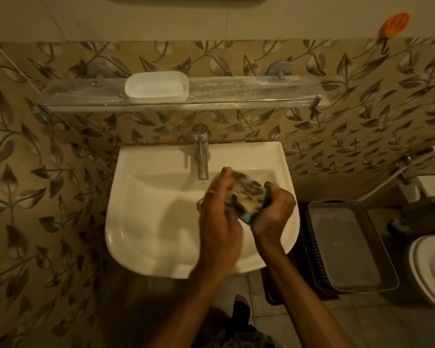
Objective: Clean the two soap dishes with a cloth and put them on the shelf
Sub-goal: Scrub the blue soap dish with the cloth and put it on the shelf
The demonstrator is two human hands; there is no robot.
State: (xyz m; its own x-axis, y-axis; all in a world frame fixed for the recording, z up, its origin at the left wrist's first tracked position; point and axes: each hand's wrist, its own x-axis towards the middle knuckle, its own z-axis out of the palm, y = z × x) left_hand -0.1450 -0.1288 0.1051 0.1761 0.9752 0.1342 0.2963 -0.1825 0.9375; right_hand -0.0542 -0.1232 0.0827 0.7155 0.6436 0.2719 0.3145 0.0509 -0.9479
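Blue plastic soap dish (pixel 249 218), clasped in the right hand (pixel 274 212), hangs over the white sink (pixel 146 222), presumably so drips fall in. Left hand (pixel 219 217) rubs a mottled cloth (pixel 244 192) on it; its blurred grip I cannot tell.

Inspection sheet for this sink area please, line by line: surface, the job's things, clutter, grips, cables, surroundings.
Surface: white sink; glass shelf above it, whitish streaks.
Job's things: white soap dish on the shelf; blue soap dish and cloth held over the basin.
Clutter: orange holder on the wall; grey basket right of the sink.
Grips: left hand holds the cloth against the blue dish, blurred; right hand grips that dish.
Cables: nothing seen; only a hose at the right.
Surroundings: leaf-patterned tiles, tap, toilet at the right edge.
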